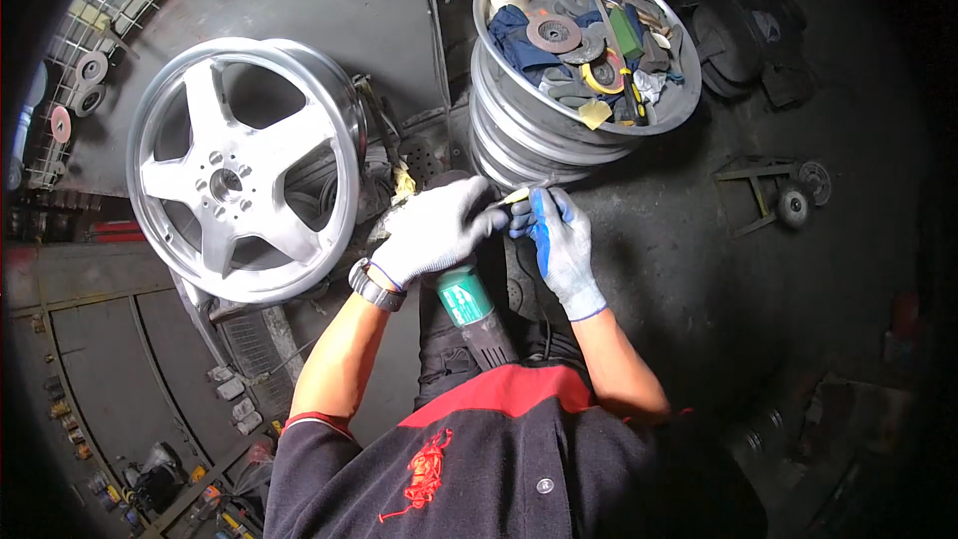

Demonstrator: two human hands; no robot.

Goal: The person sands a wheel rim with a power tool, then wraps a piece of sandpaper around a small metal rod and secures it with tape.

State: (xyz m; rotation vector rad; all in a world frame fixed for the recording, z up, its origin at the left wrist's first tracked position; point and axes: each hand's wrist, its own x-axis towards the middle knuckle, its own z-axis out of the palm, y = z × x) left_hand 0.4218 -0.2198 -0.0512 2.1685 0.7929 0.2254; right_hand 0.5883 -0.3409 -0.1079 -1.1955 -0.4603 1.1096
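Both my hands wear white gloves, the right one with blue palm coating. My left hand (434, 233) and my right hand (557, 240) meet in front of me, pinching a small yellowish piece (516, 197) between their fingertips. Under my left hand lies a green angle grinder (471, 311) resting on my lap, its body pointing toward me. A watch sits on my left wrist.
A polished five-spoke alloy wheel (239, 170) stands to the left. Ahead, another rim (519, 130) lies flat, filled with sanding discs, rags, tape and a green block. A small wheeled dolly (773, 195) sits at the right on the dark floor.
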